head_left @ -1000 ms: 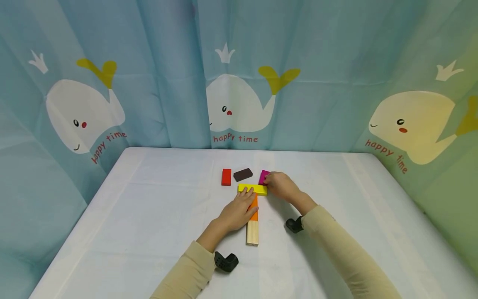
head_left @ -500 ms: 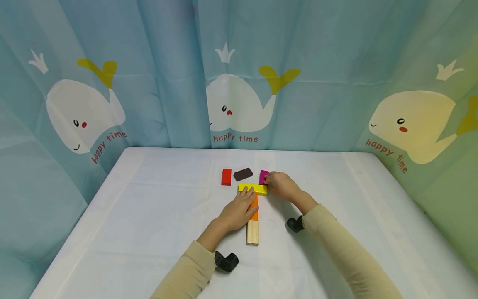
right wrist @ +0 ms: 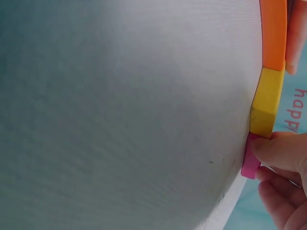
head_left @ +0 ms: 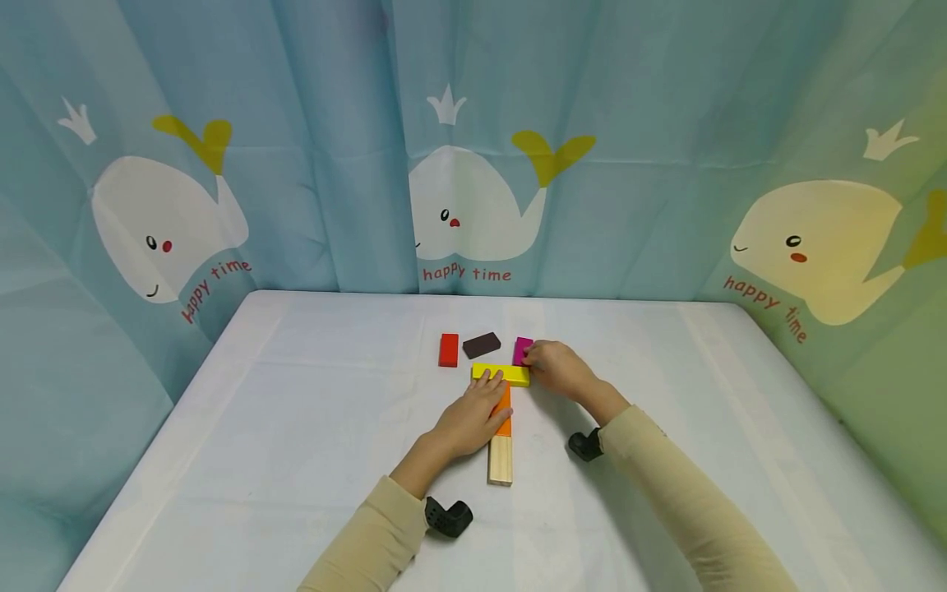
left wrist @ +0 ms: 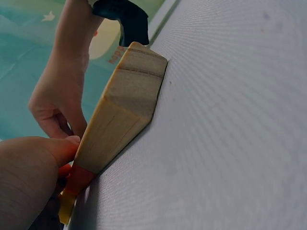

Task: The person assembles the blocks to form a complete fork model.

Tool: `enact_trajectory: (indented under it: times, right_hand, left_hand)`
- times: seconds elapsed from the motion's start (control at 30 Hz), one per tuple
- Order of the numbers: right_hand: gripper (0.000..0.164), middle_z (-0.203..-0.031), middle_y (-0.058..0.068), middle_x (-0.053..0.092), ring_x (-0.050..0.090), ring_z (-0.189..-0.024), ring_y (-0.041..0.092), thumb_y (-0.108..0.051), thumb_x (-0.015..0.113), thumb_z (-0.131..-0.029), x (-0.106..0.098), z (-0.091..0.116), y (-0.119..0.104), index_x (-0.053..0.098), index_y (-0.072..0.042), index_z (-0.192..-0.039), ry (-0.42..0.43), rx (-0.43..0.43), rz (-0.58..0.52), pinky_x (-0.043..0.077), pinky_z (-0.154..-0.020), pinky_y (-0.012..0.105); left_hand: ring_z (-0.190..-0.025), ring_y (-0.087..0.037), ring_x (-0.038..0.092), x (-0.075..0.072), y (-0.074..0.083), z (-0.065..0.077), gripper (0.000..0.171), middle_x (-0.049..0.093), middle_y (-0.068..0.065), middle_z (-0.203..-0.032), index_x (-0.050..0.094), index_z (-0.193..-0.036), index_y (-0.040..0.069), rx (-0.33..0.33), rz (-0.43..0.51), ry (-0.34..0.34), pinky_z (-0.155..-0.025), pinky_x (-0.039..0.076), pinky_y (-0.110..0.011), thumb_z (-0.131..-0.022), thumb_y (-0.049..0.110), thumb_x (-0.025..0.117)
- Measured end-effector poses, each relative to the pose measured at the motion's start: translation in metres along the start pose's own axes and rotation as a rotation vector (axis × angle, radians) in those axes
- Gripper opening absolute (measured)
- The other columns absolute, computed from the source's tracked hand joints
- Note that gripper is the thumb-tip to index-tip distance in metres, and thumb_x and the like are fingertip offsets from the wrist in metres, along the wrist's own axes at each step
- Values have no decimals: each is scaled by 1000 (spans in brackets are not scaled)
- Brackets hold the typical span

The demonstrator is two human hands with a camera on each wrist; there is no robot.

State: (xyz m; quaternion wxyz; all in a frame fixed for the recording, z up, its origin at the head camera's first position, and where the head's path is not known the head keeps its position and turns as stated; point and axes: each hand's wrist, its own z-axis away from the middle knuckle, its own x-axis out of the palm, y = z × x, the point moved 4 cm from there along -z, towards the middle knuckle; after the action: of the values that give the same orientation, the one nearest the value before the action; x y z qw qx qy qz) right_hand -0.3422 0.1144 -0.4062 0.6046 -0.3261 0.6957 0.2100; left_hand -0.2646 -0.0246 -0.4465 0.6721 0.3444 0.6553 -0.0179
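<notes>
A yellow block (head_left: 520,376) lies crosswise beyond an orange block (head_left: 506,426), and a plain wooden block (head_left: 500,462) continues the line nearer the person. My left hand (head_left: 468,421) rests over the yellow and orange blocks with its fingers extended, hiding part of both. At the yellow block's far right end, my right hand (head_left: 562,370) pinches a magenta block (head_left: 521,349) between thumb and fingers. The right wrist view shows the magenta block (right wrist: 249,163) end-on against the yellow block (right wrist: 266,103), with the thumb on its face.
A red block (head_left: 448,350) and a dark brown block (head_left: 482,345) lie beyond the left hand, close to the yellow one. The white table (head_left: 333,395) ends at a blue curtain (head_left: 333,164) printed with whales. A black device sits at each wrist.
The magenta block has turned very slightly straighter under my right hand's fingers, mostly during the first half second. The left hand and the other blocks have stayed in place.
</notes>
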Motion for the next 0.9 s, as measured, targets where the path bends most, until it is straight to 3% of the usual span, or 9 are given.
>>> enact_trajectory:
  times: [0.27, 0.67, 0.9]
  right_hand:
    - [15, -99, 16, 66, 60, -97, 31, 2, 69, -79, 1, 2, -1, 71, 5, -94, 5, 9, -15, 46, -87, 41]
    - [13, -87, 12, 67, 61, -80, 25, 3, 68, -79, 1, 2, -3, 71, 3, -92, 17, 42, -7, 51, -80, 37]
    - [13, -88, 12, 66, 61, -82, 25, 2, 69, -78, 3, 1, -2, 72, 4, -91, 34, 35, -4, 50, -81, 37]
  left_hand:
    - [-137, -22, 15, 1, -1, 0, 53, 26, -9, -147, 35, -140, 2, -9, -3, 0, -109, 13, -34, -98, 34, 42]
    - [-137, -22, 16, 0, 0, 0, 53, 27, -9, -147, 36, -140, 1, -10, 4, 4, -109, 14, -34, -98, 33, 43]
    - [-137, -22, 16, -1, 0, 0, 53, 27, -9, -147, 36, -140, 2, -10, 6, 6, -109, 14, -34, -98, 34, 42]
